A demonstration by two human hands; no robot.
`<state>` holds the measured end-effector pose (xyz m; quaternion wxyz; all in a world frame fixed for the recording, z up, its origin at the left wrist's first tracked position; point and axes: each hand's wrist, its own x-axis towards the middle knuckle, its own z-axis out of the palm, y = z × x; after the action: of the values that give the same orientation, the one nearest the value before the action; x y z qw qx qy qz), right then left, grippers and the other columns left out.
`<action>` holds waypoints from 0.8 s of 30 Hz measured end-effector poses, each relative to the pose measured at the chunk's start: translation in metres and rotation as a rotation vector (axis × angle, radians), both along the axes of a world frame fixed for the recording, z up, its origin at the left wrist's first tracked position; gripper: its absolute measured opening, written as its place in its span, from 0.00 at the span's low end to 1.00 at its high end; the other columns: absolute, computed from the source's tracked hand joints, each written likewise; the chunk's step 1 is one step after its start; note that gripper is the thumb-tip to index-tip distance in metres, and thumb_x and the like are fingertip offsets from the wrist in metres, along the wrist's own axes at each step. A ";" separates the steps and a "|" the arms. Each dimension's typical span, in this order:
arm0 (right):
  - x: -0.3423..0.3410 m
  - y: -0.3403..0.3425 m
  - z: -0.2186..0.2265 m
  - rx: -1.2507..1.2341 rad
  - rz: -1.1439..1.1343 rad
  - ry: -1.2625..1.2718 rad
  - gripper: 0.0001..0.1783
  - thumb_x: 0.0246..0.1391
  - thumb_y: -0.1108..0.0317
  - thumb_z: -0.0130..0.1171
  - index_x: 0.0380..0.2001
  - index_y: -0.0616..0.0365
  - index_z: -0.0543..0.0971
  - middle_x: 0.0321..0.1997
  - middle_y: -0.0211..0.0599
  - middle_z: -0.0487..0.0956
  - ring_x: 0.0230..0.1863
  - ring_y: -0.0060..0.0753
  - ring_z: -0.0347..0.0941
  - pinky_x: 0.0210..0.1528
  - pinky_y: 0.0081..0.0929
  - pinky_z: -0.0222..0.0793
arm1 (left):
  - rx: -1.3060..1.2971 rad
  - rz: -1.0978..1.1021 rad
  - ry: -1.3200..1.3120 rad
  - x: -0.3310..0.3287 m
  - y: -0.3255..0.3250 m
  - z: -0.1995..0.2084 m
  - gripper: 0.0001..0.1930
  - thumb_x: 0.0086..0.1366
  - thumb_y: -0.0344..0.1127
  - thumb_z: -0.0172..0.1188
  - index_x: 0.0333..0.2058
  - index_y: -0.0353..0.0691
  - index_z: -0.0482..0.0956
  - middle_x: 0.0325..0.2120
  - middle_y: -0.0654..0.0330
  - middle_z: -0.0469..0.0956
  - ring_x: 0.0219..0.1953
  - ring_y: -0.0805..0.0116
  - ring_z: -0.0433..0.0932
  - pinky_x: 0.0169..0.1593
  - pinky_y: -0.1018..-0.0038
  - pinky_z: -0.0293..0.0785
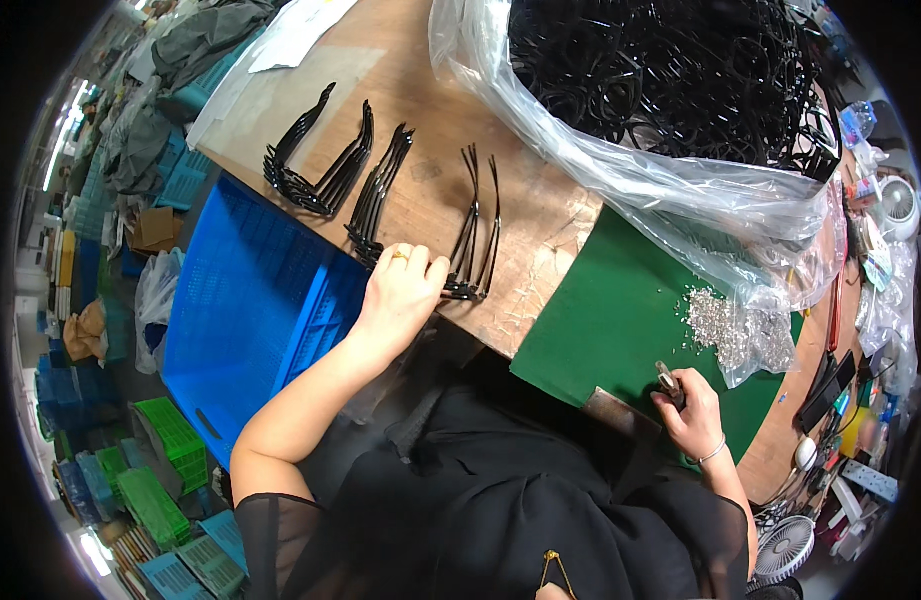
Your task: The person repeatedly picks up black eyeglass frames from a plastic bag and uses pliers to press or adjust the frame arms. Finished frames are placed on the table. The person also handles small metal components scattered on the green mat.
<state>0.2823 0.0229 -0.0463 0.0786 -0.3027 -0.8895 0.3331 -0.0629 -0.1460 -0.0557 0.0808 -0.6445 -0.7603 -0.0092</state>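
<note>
Wooden table (431, 112), busy cluttered room, blue crate (243, 295) at 9 o'clock. Shiny black bent strips (317, 196) around 11, too overlapped to count; left hand (396, 298)'s at them, can't tell if gripping. One green mat (591, 315) at 4, one metal tool (669, 381) clasped in the right hand (696, 415), one silver-bits pile (726, 328) at 3.

Left hand (403, 295): bare, back uppermost, fingers (401, 260) bent. Left forearm (321, 395): slanting forward and inward from a bent elbow (253, 468). Right hand (695, 415): bare, thumb and fingers curled in a grip. Right forearm (733, 485): angled forward.
</note>
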 end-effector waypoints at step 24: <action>0.006 0.012 0.000 -0.204 -0.240 0.085 0.10 0.42 0.69 0.58 0.28 0.62 0.72 0.23 0.39 0.72 0.25 0.31 0.69 0.30 0.24 0.64 | 0.018 -0.038 -0.323 -0.091 0.054 0.073 0.15 0.47 0.23 0.54 0.36 0.40 0.73 0.34 0.53 0.74 0.37 0.56 0.73 0.41 0.66 0.70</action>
<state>0.2884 0.0345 -0.0459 0.1243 -0.3986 -0.8044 0.4226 -0.1542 -0.0917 0.0176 -0.0368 -0.6483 -0.7508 -0.1210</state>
